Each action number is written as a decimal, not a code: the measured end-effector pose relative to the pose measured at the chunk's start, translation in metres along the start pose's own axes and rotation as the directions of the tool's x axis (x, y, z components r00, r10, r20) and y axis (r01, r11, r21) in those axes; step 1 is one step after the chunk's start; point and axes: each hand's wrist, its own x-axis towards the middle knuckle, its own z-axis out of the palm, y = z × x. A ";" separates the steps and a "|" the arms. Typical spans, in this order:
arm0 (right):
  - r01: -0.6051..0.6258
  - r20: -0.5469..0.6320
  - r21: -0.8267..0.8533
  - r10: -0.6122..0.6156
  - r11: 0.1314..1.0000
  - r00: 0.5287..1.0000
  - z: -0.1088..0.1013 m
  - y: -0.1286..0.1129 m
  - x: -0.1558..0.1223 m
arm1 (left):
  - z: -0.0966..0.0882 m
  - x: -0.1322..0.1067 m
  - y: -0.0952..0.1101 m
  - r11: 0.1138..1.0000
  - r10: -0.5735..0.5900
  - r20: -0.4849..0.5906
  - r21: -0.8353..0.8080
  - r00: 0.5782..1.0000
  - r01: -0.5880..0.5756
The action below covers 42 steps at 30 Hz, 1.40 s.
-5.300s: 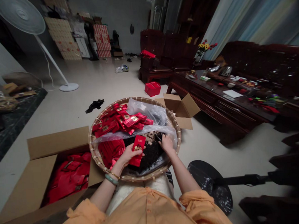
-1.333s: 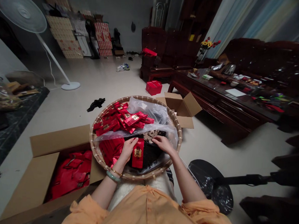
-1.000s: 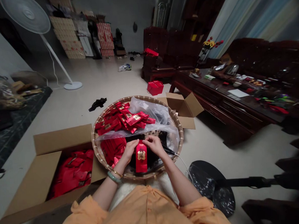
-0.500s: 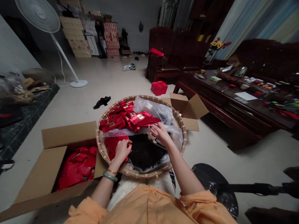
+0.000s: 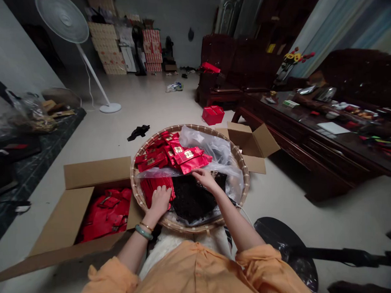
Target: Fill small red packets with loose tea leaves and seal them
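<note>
A round woven basket (image 5: 134,183) rests on my lap. It holds a pile of filled red packets (image 5: 179,157) lying on a clear plastic bag (image 5: 215,148), a stack of flat red pouches (image 5: 151,188) and a heap of dark loose tea (image 5: 191,200). My left hand (image 5: 160,200) lies on the stack of flat pouches with its fingers spread over it. My right hand (image 5: 204,178) reaches over the tea, fingertips stretched out at the near edge of the filled packet pile, with nothing gripped.
A large open cardboard box (image 5: 86,177) with red bags stands at my left. A smaller open box (image 5: 252,142) sits behind the basket. A standing fan (image 5: 110,108), a red box (image 5: 212,114) and a black cloth (image 5: 138,131) are on the floor. A dark wooden table (image 5: 311,128) runs along the right.
The upright red packet that both hands held a second ago now lies on the pile. My left hand went down to the flat pouch stack and the view swung left.
</note>
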 end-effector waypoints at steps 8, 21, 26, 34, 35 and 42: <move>0.142 0.044 -0.061 -0.140 0.988 0.989 -0.001 0.009 0.001 | 0.009 0.007 -0.003 0.999 -0.010 -0.066 -0.041 0.998 0.007; -0.066 0.125 0.121 0.050 0.991 0.991 0.001 0.032 -0.054 | 0.019 0.017 -0.018 0.979 0.085 -0.066 -0.182 0.994 -0.096; -0.097 0.145 0.130 0.078 0.987 0.986 0.006 0.043 -0.061 | 0.017 0.018 -0.022 0.973 0.129 -0.041 -0.187 0.991 -0.134; -0.094 0.130 0.137 0.077 0.986 0.989 0.010 0.045 -0.065 | 0.021 0.017 -0.024 0.968 0.153 -0.050 -0.193 0.987 -0.160; -0.092 0.125 0.140 0.075 0.986 0.989 0.010 0.045 -0.066 | 0.022 0.016 -0.022 0.972 0.139 -0.062 -0.184 0.988 -0.149; -0.091 0.136 0.144 0.072 0.985 0.988 0.015 0.044 -0.068 | 0.025 0.006 -0.012 0.988 0.111 -0.088 -0.099 0.990 -0.119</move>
